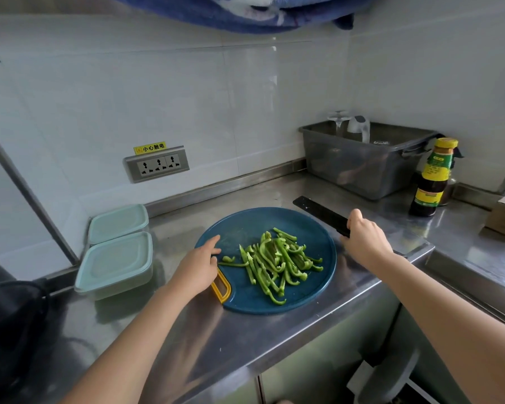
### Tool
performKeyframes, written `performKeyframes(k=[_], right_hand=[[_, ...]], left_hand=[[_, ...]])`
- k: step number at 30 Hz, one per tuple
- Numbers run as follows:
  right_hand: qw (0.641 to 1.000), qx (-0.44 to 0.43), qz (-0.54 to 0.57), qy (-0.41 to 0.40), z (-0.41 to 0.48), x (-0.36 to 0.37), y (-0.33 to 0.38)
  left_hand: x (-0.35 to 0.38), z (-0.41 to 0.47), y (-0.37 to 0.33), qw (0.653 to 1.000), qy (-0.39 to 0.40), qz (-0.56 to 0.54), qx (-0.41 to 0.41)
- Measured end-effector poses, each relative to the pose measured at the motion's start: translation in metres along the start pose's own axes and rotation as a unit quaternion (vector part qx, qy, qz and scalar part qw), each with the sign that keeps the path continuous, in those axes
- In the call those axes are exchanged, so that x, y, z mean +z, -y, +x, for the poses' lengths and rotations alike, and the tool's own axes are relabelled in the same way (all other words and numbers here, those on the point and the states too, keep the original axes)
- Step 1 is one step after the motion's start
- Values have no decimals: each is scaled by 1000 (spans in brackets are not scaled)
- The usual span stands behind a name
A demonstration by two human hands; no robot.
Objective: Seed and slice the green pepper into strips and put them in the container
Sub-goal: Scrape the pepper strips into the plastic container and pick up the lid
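Diffuse, even light, moderately bright. Pale glare on steel counter (455, 228) right of where the right hand (365, 242) grips the knife (321, 213). Shadows weak. Edges bowed, slightly soft.

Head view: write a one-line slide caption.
Green pepper strips piled on the round blue cutting board; left hand rests on its edge, right hand holds a black knife.

Both arms belong to one person and are uncovered as far as the view shows them. The left grip (197, 268) is a bare hand, and the left forearm (134, 345) runs bare from the wrist down to the lower edge. The right grip (366, 239) is also a bare hand, and the right forearm (449, 316) is bare out to the right edge. The fingernails are too small to describe.
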State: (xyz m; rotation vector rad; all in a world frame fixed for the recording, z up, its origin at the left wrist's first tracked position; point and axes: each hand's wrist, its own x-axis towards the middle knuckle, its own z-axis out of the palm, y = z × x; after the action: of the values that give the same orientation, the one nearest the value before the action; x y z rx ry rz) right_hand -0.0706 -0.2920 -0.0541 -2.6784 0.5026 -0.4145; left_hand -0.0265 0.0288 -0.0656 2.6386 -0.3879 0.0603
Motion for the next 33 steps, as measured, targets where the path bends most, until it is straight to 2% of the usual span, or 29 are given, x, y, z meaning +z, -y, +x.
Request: performKeyframes(k=[5, 9, 11, 13, 18, 21, 26, 30, 33], right_hand=[[1000, 26, -14, -3, 7, 9, -3], [1000, 12, -17, -6, 11, 13, -4], [1000, -2, -19, -4, 13, 15, -4], [1000, -14, -18, 0, 15, 17, -4], [999, -25, -18, 12, 20, 16, -5], [999, -22, -35, 32, 21, 12, -2], [998, -35, -48, 20, 18, 3, 21], [991, -131, 7, 27, -4, -10, 68], [973, -199, 58, 102, -43, -13, 106]], left_hand=[[-4, -14, -6, 999, 15, 38, 28], [-15, -24, -5, 998, 53, -5, 34], [-28, -28, 0, 999, 23, -6, 45], [-47, -34, 8, 998, -10, 40, 55], [-86, -49, 53, 983, 17, 175, -49], [-96, -59, 81, 975, 8, 201, -95], [-96, -73, 93, 985, -78, 150, -37], [-86, -82, 65, 987, -59, 150, 13], [-74, -90, 30, 989, -24, 138, 53]])
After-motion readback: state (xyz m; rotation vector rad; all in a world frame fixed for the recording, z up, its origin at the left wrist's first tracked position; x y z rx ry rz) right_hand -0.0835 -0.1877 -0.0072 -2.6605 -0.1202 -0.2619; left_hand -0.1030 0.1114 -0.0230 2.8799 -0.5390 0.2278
